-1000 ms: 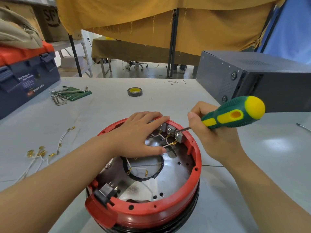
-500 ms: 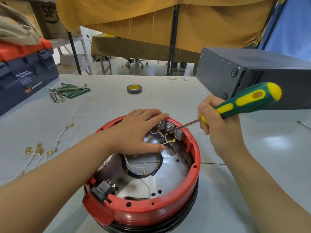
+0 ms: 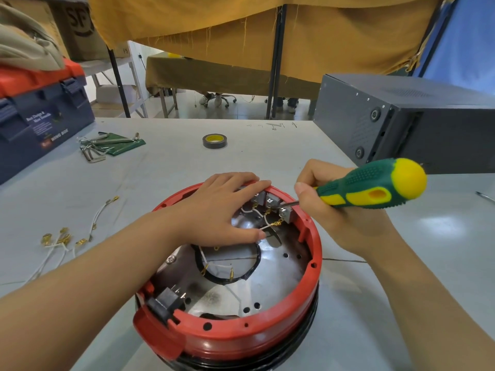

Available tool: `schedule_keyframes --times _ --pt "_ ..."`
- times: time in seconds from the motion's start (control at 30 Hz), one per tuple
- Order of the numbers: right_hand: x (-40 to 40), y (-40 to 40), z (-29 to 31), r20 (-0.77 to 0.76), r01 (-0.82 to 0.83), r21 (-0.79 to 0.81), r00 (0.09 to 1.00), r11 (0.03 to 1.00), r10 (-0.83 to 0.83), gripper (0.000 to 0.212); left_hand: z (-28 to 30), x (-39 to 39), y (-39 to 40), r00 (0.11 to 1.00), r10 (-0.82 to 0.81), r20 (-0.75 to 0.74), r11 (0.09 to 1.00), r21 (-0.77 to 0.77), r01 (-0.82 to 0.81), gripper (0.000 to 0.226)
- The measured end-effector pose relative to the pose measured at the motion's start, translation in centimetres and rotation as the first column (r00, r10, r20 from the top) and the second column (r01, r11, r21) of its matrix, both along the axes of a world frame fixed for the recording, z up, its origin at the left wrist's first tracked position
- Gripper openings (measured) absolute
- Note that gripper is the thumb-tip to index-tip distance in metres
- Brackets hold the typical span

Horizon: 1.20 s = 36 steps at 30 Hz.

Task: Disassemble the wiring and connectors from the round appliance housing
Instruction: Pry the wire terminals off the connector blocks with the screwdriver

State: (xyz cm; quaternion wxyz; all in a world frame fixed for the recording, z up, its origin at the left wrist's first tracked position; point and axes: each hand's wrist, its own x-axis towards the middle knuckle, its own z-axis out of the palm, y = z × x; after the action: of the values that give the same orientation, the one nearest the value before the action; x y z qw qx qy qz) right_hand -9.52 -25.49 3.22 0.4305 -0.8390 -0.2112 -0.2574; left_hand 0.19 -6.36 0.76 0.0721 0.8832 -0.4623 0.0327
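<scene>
A round red housing (image 3: pixel 267 336) with a shiny metal floor lies open side up on the grey table. At its far rim sit grey switch blocks (image 3: pixel 272 200) with white wires and a brass connector (image 3: pixel 276 224). My left hand (image 3: pixel 222 210) lies flat over the far rim, fingers straight, thumb beside a white wire. My right hand (image 3: pixel 337 218) grips a green and yellow screwdriver (image 3: pixel 375 187); its metal tip touches the rightmost switch block. A black socket (image 3: pixel 166 303) sits at the near left rim.
Loose white wires with brass terminals (image 3: pixel 61 239) lie on the table to the left. Hex keys on a green pouch (image 3: pixel 112 145) and a tape roll (image 3: pixel 214 141) lie farther back. A blue and red toolbox (image 3: pixel 40 113) stands at left, a dark grey case (image 3: pixel 415 124) at right.
My right hand with the screwdriver swung up and right, then came back down; the handle now points lower again. The tip stays at the switch blocks. My left hand has not moved.
</scene>
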Motion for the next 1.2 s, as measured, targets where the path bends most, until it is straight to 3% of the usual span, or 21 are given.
schedule_keyframes --times 0.13,0.33,0.5,0.77,1.0,1.2 --pt "0.5 0.2 0.4 0.003 0.053 0.020 0.999 0.998 -0.053 0.024 0.0 -0.1 0.0 1.000 0.005 -0.002 1.000 0.011 -0.005 0.083" --pt "1.3 0.2 -0.2 -0.028 0.150 0.236 0.989 0.960 -0.147 0.026 0.1 0.0 0.0 1.000 0.000 -0.001 1.000 0.015 0.000 0.083" --pt "1.5 0.5 -0.6 -0.015 0.188 0.325 0.981 0.927 -0.194 0.026 0.2 0.0 -0.1 1.000 0.007 -0.006 0.999 0.031 -0.007 0.084" --pt "0.4 2.2 -1.4 0.230 0.179 0.178 0.949 0.968 -0.217 0.037 0.1 -0.1 0.0 1.000 0.007 0.012 1.000 0.014 -0.008 0.084" --pt "0.0 3.0 -1.9 0.279 0.151 0.103 0.944 0.983 -0.174 0.025 0.1 -0.2 0.0 1.000 0.015 0.013 1.000 0.011 -0.015 0.095" --pt "0.4 2.8 -1.7 0.263 0.078 0.137 0.958 0.987 -0.112 0.031 0.0 -0.1 -0.1 1.000 0.014 0.014 1.000 0.012 -0.014 0.093"
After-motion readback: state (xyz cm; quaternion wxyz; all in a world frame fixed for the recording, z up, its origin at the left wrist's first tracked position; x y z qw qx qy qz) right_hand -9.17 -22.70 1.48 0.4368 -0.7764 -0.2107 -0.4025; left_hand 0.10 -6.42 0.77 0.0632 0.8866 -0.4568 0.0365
